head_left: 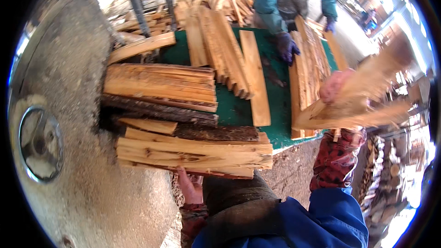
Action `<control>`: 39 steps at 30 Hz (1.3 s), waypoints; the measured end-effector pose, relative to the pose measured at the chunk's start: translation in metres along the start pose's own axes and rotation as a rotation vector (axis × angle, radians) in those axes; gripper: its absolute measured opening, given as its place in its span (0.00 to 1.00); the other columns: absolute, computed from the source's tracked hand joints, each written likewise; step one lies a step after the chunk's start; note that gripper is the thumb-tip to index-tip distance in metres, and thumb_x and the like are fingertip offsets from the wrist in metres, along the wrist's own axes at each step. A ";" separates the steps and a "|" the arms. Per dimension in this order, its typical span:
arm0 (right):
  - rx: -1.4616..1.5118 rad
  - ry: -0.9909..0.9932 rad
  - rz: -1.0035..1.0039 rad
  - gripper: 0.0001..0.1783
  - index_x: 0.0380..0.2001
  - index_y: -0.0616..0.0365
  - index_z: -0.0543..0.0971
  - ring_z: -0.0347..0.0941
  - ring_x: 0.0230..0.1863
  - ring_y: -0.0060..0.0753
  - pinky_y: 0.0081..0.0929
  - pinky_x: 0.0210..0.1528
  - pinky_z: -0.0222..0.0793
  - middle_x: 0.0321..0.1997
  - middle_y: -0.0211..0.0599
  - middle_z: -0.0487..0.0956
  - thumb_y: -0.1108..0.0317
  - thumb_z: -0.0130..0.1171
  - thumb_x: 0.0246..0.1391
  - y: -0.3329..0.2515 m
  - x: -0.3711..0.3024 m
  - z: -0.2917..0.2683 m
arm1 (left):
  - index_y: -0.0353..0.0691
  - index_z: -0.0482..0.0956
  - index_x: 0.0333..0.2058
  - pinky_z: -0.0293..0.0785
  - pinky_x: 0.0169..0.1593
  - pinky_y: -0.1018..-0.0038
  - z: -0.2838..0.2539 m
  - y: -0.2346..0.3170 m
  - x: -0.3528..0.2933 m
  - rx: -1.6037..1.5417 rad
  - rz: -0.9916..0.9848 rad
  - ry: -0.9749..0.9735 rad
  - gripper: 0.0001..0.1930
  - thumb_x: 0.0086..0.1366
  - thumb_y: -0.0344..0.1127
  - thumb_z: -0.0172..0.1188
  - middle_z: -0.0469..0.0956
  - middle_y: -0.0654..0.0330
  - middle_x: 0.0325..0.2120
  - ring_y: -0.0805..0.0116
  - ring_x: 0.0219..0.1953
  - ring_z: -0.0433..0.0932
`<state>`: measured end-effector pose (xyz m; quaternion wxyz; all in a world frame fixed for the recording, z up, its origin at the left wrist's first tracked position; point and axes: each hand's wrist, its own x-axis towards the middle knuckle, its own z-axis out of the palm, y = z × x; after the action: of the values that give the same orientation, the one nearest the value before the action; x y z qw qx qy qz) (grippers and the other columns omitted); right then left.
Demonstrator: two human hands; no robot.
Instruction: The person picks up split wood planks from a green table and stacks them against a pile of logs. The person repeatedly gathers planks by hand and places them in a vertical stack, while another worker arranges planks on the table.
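At the near edge of the green table, my left hand (189, 186) grips the underside of a bundle of pale wooden slats (197, 151). Its fingertips touch the lowest slat, and the other fingers are partly hidden. My right hand (337, 87) is raised at the table's right side, closed around several wooden slats (367, 82) that fan out to the right and are smeared by motion. Under them stands a row of upright-lying slats (310, 64) on the table. A co-worker's dark gloved hand (287, 48) rests against that row's left side.
More slats (225, 50) and a single board (255, 78) lie on the green table (278, 96). A bark-edged stack (158, 85) sits at its left. A grey machine body (87, 110) with a round metal handwheel (40, 143) fills the left. Stacked firewood (381, 174) stands at right.
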<state>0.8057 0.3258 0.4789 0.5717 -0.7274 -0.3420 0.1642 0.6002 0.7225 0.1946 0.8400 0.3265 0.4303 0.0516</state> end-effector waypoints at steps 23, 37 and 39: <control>-0.754 0.058 -0.220 0.13 0.42 0.59 0.79 0.77 0.43 0.50 0.39 0.43 0.76 0.45 0.48 0.77 0.71 0.61 0.52 0.142 0.138 0.248 | 0.40 0.69 0.54 0.67 0.35 0.75 0.012 -0.007 -0.006 -0.056 0.070 0.002 0.36 0.56 0.59 0.68 0.74 0.65 0.42 0.75 0.38 0.72; -0.814 0.045 0.369 0.49 0.60 0.53 0.65 0.68 0.55 0.55 0.44 0.55 0.67 0.58 0.49 0.62 0.54 0.78 0.34 0.188 0.077 0.139 | 0.38 0.69 0.53 0.74 0.40 0.72 0.014 -0.002 -0.010 -0.075 0.090 0.014 0.33 0.59 0.56 0.66 0.76 0.60 0.43 0.69 0.41 0.76; -0.723 0.056 0.422 0.50 0.60 0.52 0.64 0.69 0.54 0.55 0.44 0.53 0.69 0.57 0.50 0.63 0.53 0.78 0.34 0.190 0.077 0.132 | 0.38 0.69 0.54 0.74 0.39 0.71 0.014 -0.002 -0.010 -0.082 0.096 0.003 0.33 0.59 0.56 0.66 0.76 0.60 0.43 0.70 0.40 0.76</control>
<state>0.8362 0.4525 0.2728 0.2424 -0.9396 -0.2055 0.1271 0.6038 0.7102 0.2064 0.8485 0.3118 0.4132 0.1098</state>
